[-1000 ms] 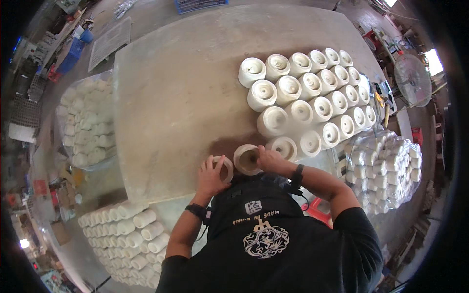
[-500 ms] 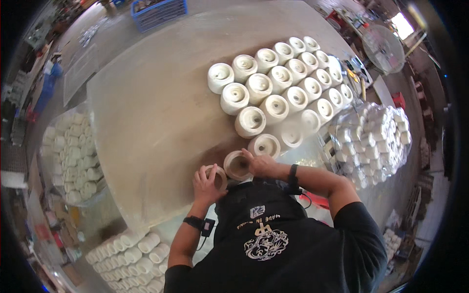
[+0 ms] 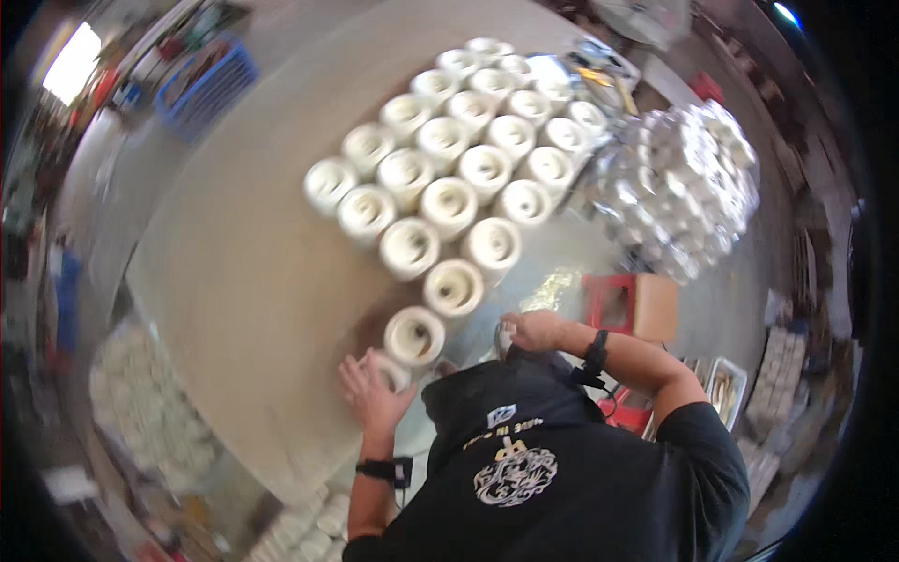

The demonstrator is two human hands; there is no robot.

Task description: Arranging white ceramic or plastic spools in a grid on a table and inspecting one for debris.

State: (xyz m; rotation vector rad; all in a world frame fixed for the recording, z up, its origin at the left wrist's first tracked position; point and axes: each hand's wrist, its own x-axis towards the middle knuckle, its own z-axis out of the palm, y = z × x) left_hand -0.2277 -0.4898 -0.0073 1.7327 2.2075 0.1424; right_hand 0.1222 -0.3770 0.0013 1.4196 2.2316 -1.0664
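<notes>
Where the floor opens out on all sides, one broad, flat, brown-tan table [image 3: 234,244], its near edge slanting down toward the wearer. One black cloth T-shirt [image 3: 637,468] with pale printed designs, worn by the person, at lower right of centre. One heap of white cylindrical pieces in shiny clear plastic wrap [image 3: 679,187], beyond the table's right side. One block of round, thick-walled, off-white cups [image 3: 449,206], standing in slanting rows on the table, hollows upward. One blue plastic lattice basket [image 3: 206,89], past the far left edge. One red plastic stool [image 3: 611,304], right of the table, with an orange-tan box-like piece [image 3: 655,309] beside it. One left hand [image 3: 373,391], fingers spread and curved around the nearest off-white cup [image 3: 393,377], which sits at the table's near edge. One right hand [image 3: 536,331], apart from the cups, near the wearer's front, fingers curled in; whether it pinches something cannot be told. One off-white open cup [image 3: 415,335], just beyond the left hand's piece, dark spot inside. Two black wrist straps [image 3: 595,354], one per wrist.
</notes>
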